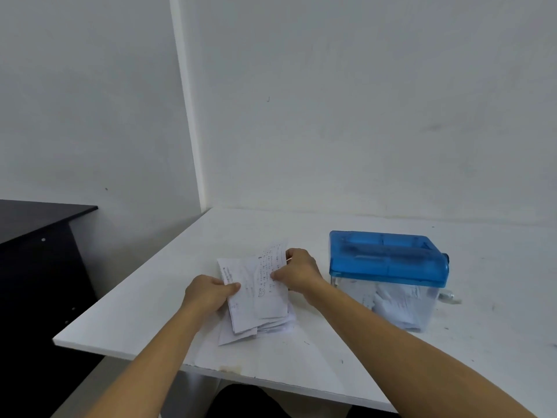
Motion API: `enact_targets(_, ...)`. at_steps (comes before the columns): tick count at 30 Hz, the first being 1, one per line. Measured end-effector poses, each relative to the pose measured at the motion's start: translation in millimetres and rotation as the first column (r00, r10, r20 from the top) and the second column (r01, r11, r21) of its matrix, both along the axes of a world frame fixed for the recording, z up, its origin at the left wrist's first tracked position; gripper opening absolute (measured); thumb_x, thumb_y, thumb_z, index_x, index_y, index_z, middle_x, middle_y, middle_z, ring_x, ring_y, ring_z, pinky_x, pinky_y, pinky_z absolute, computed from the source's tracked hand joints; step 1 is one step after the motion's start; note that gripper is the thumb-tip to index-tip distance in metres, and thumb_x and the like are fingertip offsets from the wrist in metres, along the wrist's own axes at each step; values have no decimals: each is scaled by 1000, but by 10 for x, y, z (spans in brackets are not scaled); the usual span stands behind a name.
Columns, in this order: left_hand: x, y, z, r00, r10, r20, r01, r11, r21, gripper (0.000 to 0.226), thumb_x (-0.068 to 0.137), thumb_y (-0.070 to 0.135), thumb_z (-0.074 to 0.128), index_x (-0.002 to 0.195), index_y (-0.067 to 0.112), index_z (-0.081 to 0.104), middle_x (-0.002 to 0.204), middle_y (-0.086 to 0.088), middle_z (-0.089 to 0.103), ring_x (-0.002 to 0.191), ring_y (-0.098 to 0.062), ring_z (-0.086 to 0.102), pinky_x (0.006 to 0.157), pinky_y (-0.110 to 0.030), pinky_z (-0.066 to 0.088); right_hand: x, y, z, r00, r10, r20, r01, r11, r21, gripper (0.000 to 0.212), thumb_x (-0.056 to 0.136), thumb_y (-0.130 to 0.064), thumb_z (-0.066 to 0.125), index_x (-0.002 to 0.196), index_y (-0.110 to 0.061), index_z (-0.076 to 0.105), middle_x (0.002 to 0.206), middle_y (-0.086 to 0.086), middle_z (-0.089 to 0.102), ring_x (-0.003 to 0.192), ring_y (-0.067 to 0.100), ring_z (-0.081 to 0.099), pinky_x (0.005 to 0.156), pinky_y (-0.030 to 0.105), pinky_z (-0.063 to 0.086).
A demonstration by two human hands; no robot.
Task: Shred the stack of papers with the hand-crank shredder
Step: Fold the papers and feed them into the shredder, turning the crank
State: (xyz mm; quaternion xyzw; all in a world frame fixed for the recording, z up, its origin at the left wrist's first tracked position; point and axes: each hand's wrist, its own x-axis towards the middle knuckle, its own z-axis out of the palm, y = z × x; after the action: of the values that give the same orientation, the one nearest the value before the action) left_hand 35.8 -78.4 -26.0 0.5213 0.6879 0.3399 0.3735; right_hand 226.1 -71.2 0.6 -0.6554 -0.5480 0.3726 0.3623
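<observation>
A loose stack of white papers [256, 315] with handwriting lies on the white table [144, 300], left of the shredder. My left hand [208, 292] pinches the left edge of the upper sheets. My right hand [298, 273] grips the right edge of a narrow top sheet [269, 285], which is lifted slightly off the stack. The hand-crank shredder [387, 260] has a blue lid over a clear bin [401, 306] that holds white shreds. Its crank handle [449, 297] sticks out on the right side.
The table stands in a corner of white walls. A dark cabinet [39, 242] stands to the left, beyond the table's left edge. The table's front edge runs just before my forearms.
</observation>
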Motion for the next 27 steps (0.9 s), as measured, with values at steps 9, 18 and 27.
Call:
enact_targets(9,330,-121,302,977,-144,158,74,921,382,42,106,44,40,99,16,71,98,-6,71,89,-25,67,74,-38,56,-58,-159,432,990,88,-114,-58,968,243,50,89,0,60,137,-12,53,129,5,63,118,26,62,99,38,54)
enact_targets(18,848,-250,1006,864,-255,435,120,942,313,56,98,66,37,109,21,70,101,-3,74,93,-22,69,80,-34,53,214,-564,1129,995,86,-51,-37,793,608,47,94,-5,46,137,-24,47,106,-10,56,93,10,57,71,18,46)
enact_targets(27,1631,-238,1423,785,-433,443,151,827,542,19,97,27,67,112,21,75,104,4,77,97,-17,73,88,-36,60,962,-701,1253,991,-33,-132,94,867,489,40,95,-19,54,135,-21,50,117,-1,67,97,16,67,71,25,55)
